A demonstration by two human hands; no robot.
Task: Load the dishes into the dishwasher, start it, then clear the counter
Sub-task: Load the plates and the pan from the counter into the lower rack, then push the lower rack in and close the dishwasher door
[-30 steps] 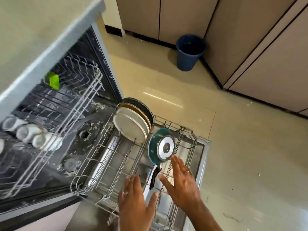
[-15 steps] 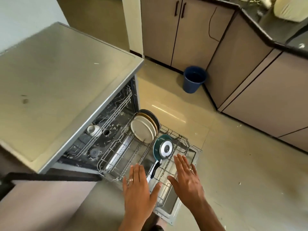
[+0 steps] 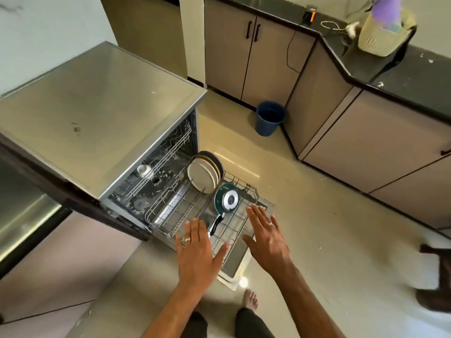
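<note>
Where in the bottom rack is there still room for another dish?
Bare wire shows in the lower rack left of the pan and below the plates, and at the front near both hands. The back corner with the plates is crowded.

View: pulled back and raised since a second ago. Dishwasher [image 3: 102, 118] top and black counter [image 3: 390, 69], upper right, now shown. Left hand [image 3: 197, 252] and right hand [image 3: 266, 237], flat, now farther above lower rack [image 3: 195, 211].

Bare forearms, a ring on each hand, dark trousers [image 3: 253, 323], bare foot [image 3: 250, 299].
</note>
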